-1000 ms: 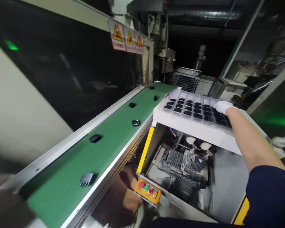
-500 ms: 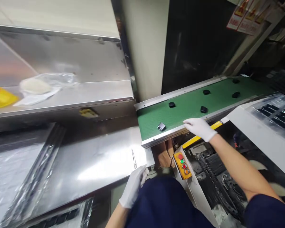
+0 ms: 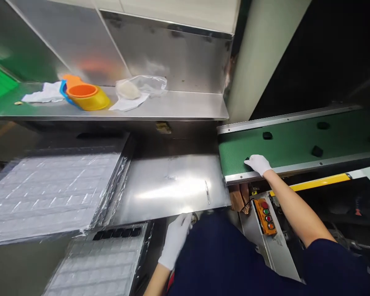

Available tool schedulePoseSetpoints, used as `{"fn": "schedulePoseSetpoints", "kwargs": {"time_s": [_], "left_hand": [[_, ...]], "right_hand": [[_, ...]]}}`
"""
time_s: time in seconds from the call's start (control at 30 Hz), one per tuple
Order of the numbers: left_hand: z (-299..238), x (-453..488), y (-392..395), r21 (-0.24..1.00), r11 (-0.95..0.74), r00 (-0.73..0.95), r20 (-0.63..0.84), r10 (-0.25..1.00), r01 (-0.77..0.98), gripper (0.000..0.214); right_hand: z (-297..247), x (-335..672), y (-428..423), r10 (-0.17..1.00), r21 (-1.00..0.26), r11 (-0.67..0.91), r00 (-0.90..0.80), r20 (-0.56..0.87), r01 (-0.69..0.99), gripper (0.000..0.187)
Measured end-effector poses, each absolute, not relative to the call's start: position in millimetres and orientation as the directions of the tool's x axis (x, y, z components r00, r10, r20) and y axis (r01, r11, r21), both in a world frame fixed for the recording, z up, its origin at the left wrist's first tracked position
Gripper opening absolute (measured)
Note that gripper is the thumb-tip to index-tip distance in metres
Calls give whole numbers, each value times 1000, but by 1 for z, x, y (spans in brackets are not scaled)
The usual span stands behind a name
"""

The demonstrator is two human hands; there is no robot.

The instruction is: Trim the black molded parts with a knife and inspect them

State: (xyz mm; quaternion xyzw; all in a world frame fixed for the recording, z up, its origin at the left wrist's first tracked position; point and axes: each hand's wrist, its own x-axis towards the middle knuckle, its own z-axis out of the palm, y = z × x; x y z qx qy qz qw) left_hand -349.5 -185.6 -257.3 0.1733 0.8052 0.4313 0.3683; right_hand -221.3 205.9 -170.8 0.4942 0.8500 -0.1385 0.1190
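Beside left hand [image 3: 175,240], tray [image 3: 95,267]: black parts [image 3: 117,233]

Right hand [image 3: 258,164] white-gloved; belt [image 3: 292,144] green; parts [image 3: 267,135] black; bowls [image 3: 86,96] orange, yellow.

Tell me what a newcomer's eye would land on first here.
The green conveyor belt at right, dotted with small black parts, where the white-gloved right hand rests on its near end beside one part. Next, the orange and yellow bowls on the steel shelf, upper left, and the clear pocketed trays below them.
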Motion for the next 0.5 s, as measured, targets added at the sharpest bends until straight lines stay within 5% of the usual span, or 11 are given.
{"fn": "schedulePoseSetpoints", "kwargs": {"time_s": [0.13,0.23,0.43,0.5], "left_hand": [[-247,-367,-164,811,502,-657,-207,725,300,35],[-239,-374,-145,799,354,-544,-40,838,487,60],[-241,-390,-148,704,398,-384,-190,904,588,9],[-246,-398,-158,693,462,-422,-245,873,553,6]], "right_hand": [[-167,-252,116,705,-301,555,-630,-325,776,38],[-180,-273,36,509,-541,558,-774,-376,629,37],[-215,-296,-34,401,-647,461,-793,-459,607,38],[-225,-300,-27,251,-717,309,-780,-572,625,30]]}}
